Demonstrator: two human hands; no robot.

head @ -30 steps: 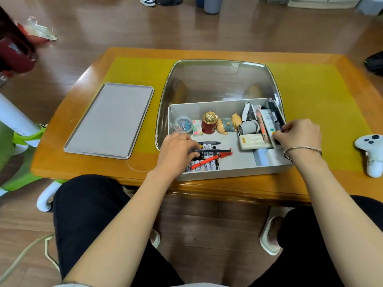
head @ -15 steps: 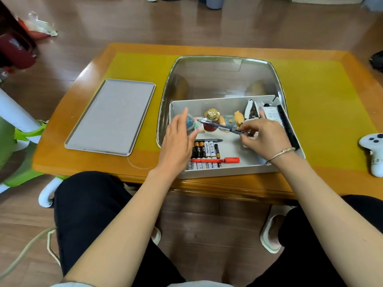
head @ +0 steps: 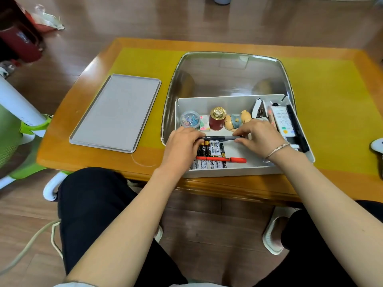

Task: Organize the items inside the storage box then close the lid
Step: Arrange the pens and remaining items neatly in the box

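Observation:
A white storage box [head: 228,171] stands at the table's near edge with its clear lid [head: 228,77] raised behind it. Inside lie batteries [head: 211,150], a red pen [head: 223,159], a clip tub [head: 189,119], a red jar [head: 217,121], a small figurine [head: 236,121], a stapler [head: 259,109] and a remote [head: 283,121]. My left hand [head: 182,141] and my right hand [head: 259,134] both pinch a dark pen [head: 219,138], one at each end, level above the batteries.
A flat grey tray [head: 116,112] lies on the table to the box's left. A white game controller [head: 377,146] sits at the right edge. A yellow mat [head: 331,100] covers the wooden table. A green and white chair [head: 16,131] stands on the left.
My right hand carried the dark pen from the box's middle down toward the batteries. My left hand closed onto its other end. The red pen now lies across the batteries.

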